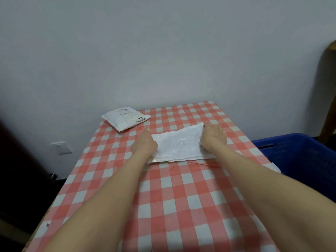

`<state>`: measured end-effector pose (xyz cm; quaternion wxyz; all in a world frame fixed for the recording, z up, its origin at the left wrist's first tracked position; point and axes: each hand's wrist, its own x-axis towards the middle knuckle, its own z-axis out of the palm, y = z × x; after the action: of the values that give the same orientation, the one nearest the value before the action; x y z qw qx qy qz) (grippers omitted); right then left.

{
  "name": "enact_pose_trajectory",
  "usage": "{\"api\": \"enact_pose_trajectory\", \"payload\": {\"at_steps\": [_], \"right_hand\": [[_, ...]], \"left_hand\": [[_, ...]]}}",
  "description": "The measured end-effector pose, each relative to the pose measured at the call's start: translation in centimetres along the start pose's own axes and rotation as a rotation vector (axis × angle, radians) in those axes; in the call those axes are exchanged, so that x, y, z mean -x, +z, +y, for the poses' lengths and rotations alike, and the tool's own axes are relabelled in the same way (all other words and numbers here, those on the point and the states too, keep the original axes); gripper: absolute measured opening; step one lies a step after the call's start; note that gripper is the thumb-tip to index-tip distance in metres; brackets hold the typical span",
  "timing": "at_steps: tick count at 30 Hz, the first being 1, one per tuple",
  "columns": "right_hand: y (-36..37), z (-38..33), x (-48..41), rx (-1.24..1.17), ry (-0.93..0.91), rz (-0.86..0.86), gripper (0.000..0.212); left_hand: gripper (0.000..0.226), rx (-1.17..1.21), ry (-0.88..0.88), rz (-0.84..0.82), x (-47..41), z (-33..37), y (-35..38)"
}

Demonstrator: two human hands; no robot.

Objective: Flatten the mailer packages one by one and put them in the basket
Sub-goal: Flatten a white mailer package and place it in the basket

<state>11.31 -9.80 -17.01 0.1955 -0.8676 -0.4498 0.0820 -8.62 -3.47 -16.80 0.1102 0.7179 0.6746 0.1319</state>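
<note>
A white plastic mailer package (179,145) lies flat in the middle of the checked table (163,193). My left hand (144,143) presses on its left end with the fingers pointing away from me. My right hand (213,136) presses on its right end, fingertips near the far right corner. A second white mailer (125,118), puffy and printed with a label, sits at the table's far left corner, apart from both hands. The blue plastic basket (298,153) stands to the right of the table, below its level.
A thin red strip (205,163) lies on the cloth just in front of the flat mailer. A white wall runs behind the table, with a socket (61,147) low on the left. A brown object (329,91) stands at the right edge.
</note>
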Motion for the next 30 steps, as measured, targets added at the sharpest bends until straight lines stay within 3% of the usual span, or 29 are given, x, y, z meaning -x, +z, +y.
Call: {"api": "enact_pose_trajectory", "payload": {"at_steps": [3, 5, 8, 12, 17, 26, 30], "right_hand": [[0.2, -1.1, 0.5, 0.075, -0.238, 0.087, 0.050], [0.5, -2.3, 0.7, 0.127, -0.403, 0.006, 0.056], [1.6, -3.2, 0.7, 0.264, -0.474, -0.168, 0.058], [2.8, -2.1, 0.1, 0.367, -0.410, -0.262, 0.061], [3.2, -1.6, -0.2, 0.355, -0.385, -0.262, 0.071], [2.5, -1.9, -0.4, 0.318, -0.349, -0.369, 0.069], [2.1, -1.4, -0.2, 0.149, -0.366, -0.355, 0.068]], "left_hand": [[0.050, -0.085, 0.131, 0.130, 0.2, 0.1, 0.0], [0.049, -0.089, 0.299, 0.171, 0.3, 0.8, 0.3], [0.051, -0.173, 0.472, -0.011, 0.5, 1.7, 1.5], [0.052, -0.235, 0.424, -0.205, 0.4, 1.1, 3.1], [0.053, -0.259, 0.408, -0.200, 0.3, 1.0, 3.4], [0.054, -0.311, 0.388, -0.262, 0.3, 1.3, 3.1], [0.053, -0.290, 0.365, -0.303, 0.3, 1.7, 2.4]]}}
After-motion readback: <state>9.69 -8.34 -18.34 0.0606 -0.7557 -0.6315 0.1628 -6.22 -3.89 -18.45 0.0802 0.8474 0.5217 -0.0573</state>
